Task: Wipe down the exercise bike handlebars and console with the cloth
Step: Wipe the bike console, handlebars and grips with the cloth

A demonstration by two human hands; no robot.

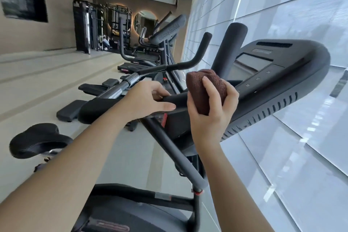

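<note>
The view is tilted sideways. A brown cloth (202, 88) is bunched in my right hand (212, 111), which presses it against a black handlebar (178, 100) of the exercise bike, just left of the console. My left hand (150, 100) rests on the same bar beside the cloth, fingers lying over the grip. The black console (278, 81) with its grey screen (252, 60) lies right of the cloth. Two upright foam grips (231, 43) rise behind my hands. The handlebar stem (169, 147) runs down toward the bike frame.
The black saddle (39, 140) sits at lower left. A row of other cardio machines (165, 34) stretches away along the large window (282, 5) on the right. A weight rack (88, 24) and a round mirror stand at the far wall. Pale floor lies to the left.
</note>
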